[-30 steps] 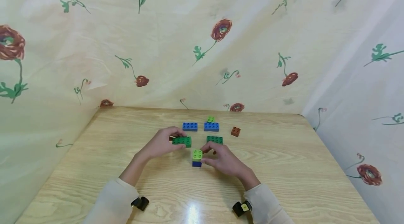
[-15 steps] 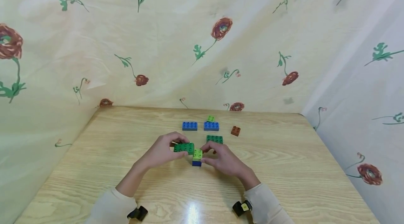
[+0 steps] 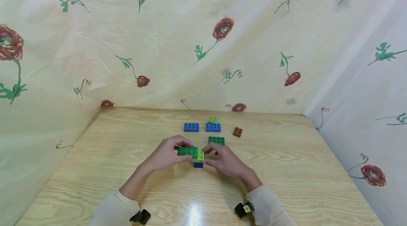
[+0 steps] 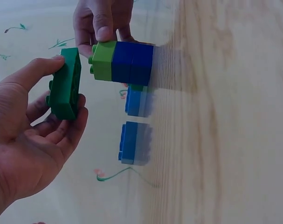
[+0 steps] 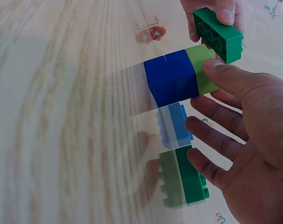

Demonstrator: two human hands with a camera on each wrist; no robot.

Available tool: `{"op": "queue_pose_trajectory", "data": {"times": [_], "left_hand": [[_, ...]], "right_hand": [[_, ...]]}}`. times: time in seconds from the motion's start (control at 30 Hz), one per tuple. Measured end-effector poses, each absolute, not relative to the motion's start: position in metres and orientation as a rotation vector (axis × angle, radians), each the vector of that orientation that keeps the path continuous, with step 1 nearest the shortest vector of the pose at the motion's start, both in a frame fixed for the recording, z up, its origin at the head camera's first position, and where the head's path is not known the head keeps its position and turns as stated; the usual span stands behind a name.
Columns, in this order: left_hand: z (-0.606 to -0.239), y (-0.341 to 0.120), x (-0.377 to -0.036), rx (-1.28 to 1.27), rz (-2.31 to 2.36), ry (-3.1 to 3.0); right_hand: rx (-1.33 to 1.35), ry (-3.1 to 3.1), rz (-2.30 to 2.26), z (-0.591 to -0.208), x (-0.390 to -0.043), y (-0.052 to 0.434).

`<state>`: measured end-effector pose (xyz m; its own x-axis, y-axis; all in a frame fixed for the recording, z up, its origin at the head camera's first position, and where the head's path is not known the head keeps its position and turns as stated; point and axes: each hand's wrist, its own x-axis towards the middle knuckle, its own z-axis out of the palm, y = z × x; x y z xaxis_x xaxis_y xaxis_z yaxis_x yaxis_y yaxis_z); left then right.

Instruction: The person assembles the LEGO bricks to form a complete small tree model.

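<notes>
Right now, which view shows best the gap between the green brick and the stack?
The left wrist view: the green brick sits just clear of the stack. The right wrist view shows the brick beyond the stack top; the head view hides the gap.

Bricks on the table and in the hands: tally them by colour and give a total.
Blue bricks: 4, two of them in the stack
Dark green bricks: 2, one held by the left hand
Lime green bricks: 2, one topping the stack
Brown brick: 1
Total: 9
</notes>
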<state>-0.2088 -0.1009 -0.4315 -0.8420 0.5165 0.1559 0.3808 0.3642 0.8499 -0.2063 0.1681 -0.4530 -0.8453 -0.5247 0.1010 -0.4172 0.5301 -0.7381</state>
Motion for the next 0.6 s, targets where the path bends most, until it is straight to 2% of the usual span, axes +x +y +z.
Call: {"op": "queue_pose_trajectory", "data": {"times": [0.6], "left_hand": [[-0.4347,-0.0950,-0.2077,0.825,1.477,2.491]], "right_hand": [[-0.826,2.618,-1.213,-0.4504,-0.2044,0.1678]]}}
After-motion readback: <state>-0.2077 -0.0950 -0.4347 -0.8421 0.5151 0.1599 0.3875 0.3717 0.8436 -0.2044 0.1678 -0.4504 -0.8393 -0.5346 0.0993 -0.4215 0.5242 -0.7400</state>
